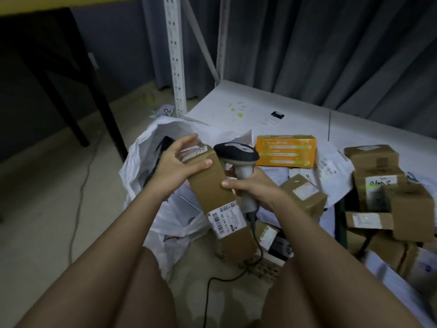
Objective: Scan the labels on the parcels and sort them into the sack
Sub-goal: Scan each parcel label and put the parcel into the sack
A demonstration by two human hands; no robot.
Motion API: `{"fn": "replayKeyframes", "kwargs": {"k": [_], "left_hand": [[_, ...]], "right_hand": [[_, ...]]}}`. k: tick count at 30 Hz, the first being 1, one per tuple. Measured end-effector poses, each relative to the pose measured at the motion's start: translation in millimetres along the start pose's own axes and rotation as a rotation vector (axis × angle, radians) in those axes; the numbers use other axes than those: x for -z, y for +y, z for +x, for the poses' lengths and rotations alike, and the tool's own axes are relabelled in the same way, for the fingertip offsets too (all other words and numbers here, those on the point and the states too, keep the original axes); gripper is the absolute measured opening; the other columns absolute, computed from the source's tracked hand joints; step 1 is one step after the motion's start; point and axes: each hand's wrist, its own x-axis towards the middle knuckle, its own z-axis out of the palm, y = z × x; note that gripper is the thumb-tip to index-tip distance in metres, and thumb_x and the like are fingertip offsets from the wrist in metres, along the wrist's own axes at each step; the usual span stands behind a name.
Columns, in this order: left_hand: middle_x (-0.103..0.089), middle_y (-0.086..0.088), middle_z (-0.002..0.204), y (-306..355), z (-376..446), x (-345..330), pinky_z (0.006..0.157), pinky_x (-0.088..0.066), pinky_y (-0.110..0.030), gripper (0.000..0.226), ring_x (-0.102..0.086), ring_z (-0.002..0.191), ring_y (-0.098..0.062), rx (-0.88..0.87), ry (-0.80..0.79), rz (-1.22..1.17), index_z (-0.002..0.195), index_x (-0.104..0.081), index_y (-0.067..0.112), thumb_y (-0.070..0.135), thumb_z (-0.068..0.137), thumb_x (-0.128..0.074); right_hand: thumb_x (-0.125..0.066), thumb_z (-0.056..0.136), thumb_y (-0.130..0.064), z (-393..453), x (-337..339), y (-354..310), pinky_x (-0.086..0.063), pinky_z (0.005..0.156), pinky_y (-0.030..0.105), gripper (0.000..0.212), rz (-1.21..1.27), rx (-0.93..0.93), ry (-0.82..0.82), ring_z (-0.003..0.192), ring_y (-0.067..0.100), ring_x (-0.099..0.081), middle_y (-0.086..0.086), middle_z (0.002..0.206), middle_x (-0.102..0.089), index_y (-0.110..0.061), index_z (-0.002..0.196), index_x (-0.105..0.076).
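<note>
At far left a black desk leg (47, 74) stands on the floor, and a slip (167, 111) reading "-2" lies by the white rack post (176, 55). The white sack (151, 162) gapes open below my left hand (176, 165), which grasps the far end of a long brown parcel (212, 185), thumb over its top face. A small tag (200, 150) near my fingers carries handwriting I cannot read. The parcel's barcode label (225, 220) sits at its near end; the print is too blurred to read. My right hand (254, 188) is clenched round the scanner (238, 159) handle, thumb pressing the parcel's side. Further right lie an orange box (286, 150), then stacked brown boxes (378, 181), 1 marked in pen with what looks like "0402".
</note>
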Motion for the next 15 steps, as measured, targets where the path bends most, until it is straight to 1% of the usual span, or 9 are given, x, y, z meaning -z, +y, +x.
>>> {"fn": "replayKeyframes", "kwargs": {"k": [1, 3, 4, 5, 7, 8, 10, 13, 15], "left_hand": [[-0.059, 0.009, 0.123, -3, 1, 1, 0.078, -0.047, -0.007, 0.056, -0.059, 0.105, 0.007, -0.009, 0.047, -0.023, 0.119, -0.056, 0.026, 0.011, 0.072, -0.081], [-0.057, 0.003, 0.123, -7, 6, -1, 0.077, -0.047, -0.007, 0.047, -0.058, 0.107, 0.001, -0.025, 0.163, -0.049, 0.109, -0.053, 0.025, 0.013, 0.073, -0.081], [-0.056, 0.000, 0.121, -9, 8, -3, 0.075, -0.046, -0.006, 0.045, -0.057, 0.104, 0.001, -0.022, 0.224, -0.069, 0.107, -0.050, 0.021, 0.014, 0.074, -0.080], [-0.055, -0.001, 0.119, -10, 10, -7, 0.072, -0.046, -0.005, 0.044, -0.057, 0.100, 0.001, -0.004, 0.275, -0.103, 0.107, -0.048, 0.017, 0.015, 0.076, -0.079], [-0.053, -0.002, 0.117, -13, 13, -15, 0.065, -0.046, -0.005, 0.048, -0.057, 0.099, -0.006, 0.062, 0.320, -0.189, 0.112, -0.043, 0.013, 0.019, 0.078, -0.076], [-0.052, -0.003, 0.119, -15, 14, -18, 0.063, -0.047, -0.006, 0.051, -0.057, 0.101, -0.009, 0.094, 0.316, -0.214, 0.115, -0.041, 0.013, 0.021, 0.079, -0.076], [-0.050, -0.002, 0.125, -18, 14, -21, 0.066, -0.050, -0.009, 0.057, -0.057, 0.105, -0.008, 0.131, 0.252, -0.215, 0.123, -0.037, 0.015, 0.019, 0.080, -0.075], [-0.050, 0.004, 0.128, -23, 9, -23, 0.074, -0.052, -0.013, 0.064, -0.055, 0.110, -0.002, 0.131, 0.072, -0.189, 0.135, -0.032, 0.022, 0.013, 0.084, -0.070], [-0.052, 0.015, 0.123, -25, 4, -24, 0.075, -0.054, -0.015, 0.073, -0.056, 0.105, 0.004, 0.129, -0.063, -0.139, 0.144, -0.025, 0.033, 0.014, 0.087, -0.066]], "right_hand": [[-0.087, 0.067, -0.017, 4, -3, 3, -0.055, 0.074, 0.036, 0.047, 0.012, -0.006, 0.007, 0.092, 0.019, -0.070, 0.007, 0.104, -0.074, -0.008, 0.109, -0.068], [-0.085, 0.072, -0.012, 11, -8, 7, -0.050, 0.064, 0.033, 0.025, 0.064, -0.001, 0.051, 0.069, 0.011, -0.067, 0.001, 0.084, -0.075, -0.012, 0.091, -0.069], [-0.082, 0.075, -0.010, 13, -11, 8, -0.047, 0.061, 0.030, 0.018, 0.098, -0.001, 0.081, 0.060, 0.008, -0.063, -0.004, 0.076, -0.072, -0.014, 0.084, -0.067], [-0.081, 0.077, -0.009, 16, -15, 8, -0.046, 0.059, 0.029, 0.017, 0.117, 0.006, 0.115, 0.056, 0.008, -0.059, -0.007, 0.069, -0.069, -0.016, 0.080, -0.066], [-0.081, 0.077, -0.011, 21, -19, 8, -0.045, 0.058, 0.028, 0.018, 0.136, 0.019, 0.174, 0.055, 0.011, -0.054, -0.006, 0.061, -0.064, -0.017, 0.075, -0.064], [-0.081, 0.077, -0.012, 23, -20, 8, -0.045, 0.057, 0.029, 0.019, 0.151, 0.016, 0.193, 0.054, 0.012, -0.052, -0.004, 0.060, -0.062, -0.017, 0.073, -0.063], [-0.080, 0.078, -0.013, 27, -19, 10, -0.044, 0.057, 0.028, 0.020, 0.183, 0.002, 0.207, 0.054, 0.014, -0.050, 0.002, 0.061, -0.058, -0.016, 0.072, -0.062], [-0.076, 0.082, -0.014, 27, -15, 14, -0.046, 0.054, 0.026, 0.016, 0.263, -0.026, 0.199, 0.052, 0.014, -0.054, 0.004, 0.063, -0.059, -0.015, 0.075, -0.062], [-0.073, 0.085, -0.013, 26, -12, 13, -0.049, 0.053, 0.025, 0.010, 0.333, -0.021, 0.211, 0.053, 0.014, -0.059, 0.004, 0.063, -0.063, -0.012, 0.082, -0.064]]}}
